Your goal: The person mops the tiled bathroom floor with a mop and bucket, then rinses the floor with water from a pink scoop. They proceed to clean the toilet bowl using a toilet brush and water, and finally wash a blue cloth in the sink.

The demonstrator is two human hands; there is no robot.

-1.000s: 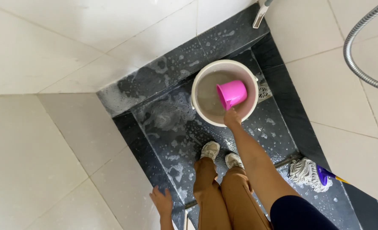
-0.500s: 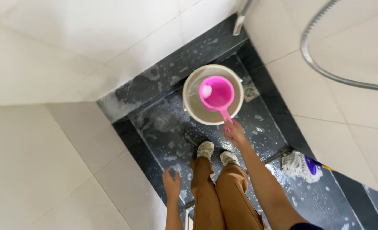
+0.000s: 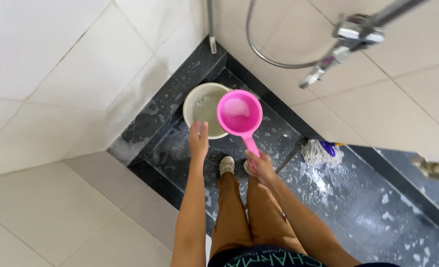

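Wet, soapy dark floor (image 3: 357,207) between tiled walls. Right hand (image 3: 260,167) has its fingers clamped on the pink scoop (image 3: 239,113), held above the bucket (image 3: 202,106); left hand (image 3: 198,141) reaches the rim, fingers loosely together. Keeping the scoop level should avoid spills.

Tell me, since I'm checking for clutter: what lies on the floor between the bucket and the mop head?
In the head view, only wet, soapy dark floor lies between the bucket and the mop head; the pink dipper hangs above it.
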